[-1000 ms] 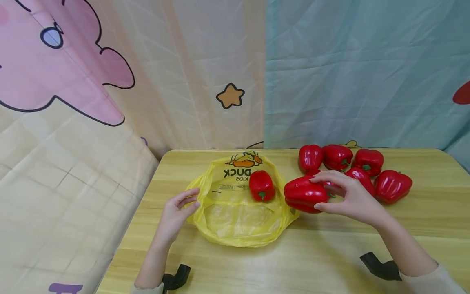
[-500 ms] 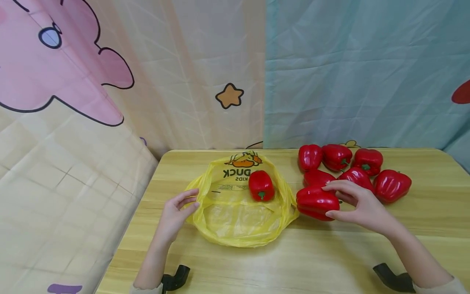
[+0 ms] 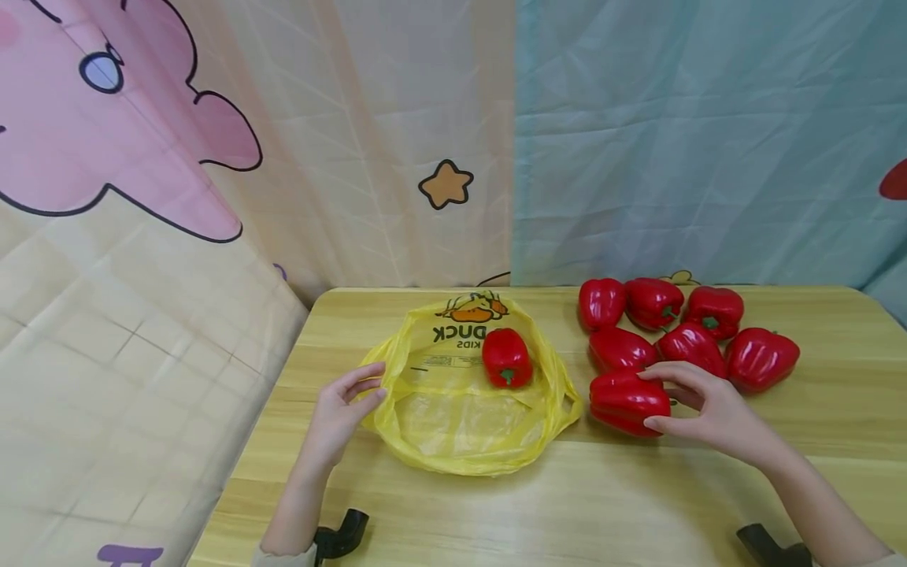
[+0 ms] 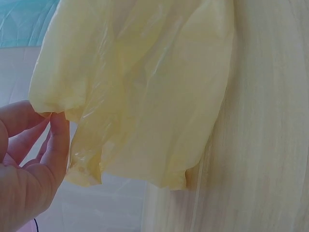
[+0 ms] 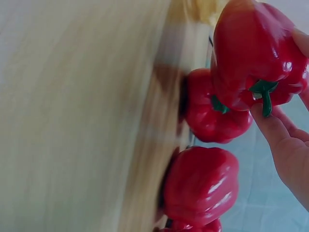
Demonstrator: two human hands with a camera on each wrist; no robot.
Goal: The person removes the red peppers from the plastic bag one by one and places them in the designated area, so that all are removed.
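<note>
A yellow plastic bag [image 3: 460, 465] lies on the table with its mouth spread wide. My left hand [image 3: 343, 413] pinches its left rim between thumb and fingers; the left wrist view shows the bag's side [image 4: 145, 96] hanging from that pinch. One red bell pepper [image 3: 506, 359] is inside, near the bag's right wall. Just right of the bag, my right hand [image 3: 708, 409] grips another red bell pepper [image 3: 627, 402] from its stem end. That pepper is above the table in the right wrist view, its green stem [image 5: 264, 96] by the thumb.
Several more red bell peppers [image 3: 690, 350] sit in a cluster at the table's back right, behind my right hand. The wooden table [image 3: 496, 520] ends at a printed curtain [image 3: 638, 157] at the back. A pale patterned cloth [image 3: 142, 378] hangs on the left.
My right hand has moved right and nearer to me with its bell pepper, away from the bag's right rim. The left hand and the bag's left side stay in place.
</note>
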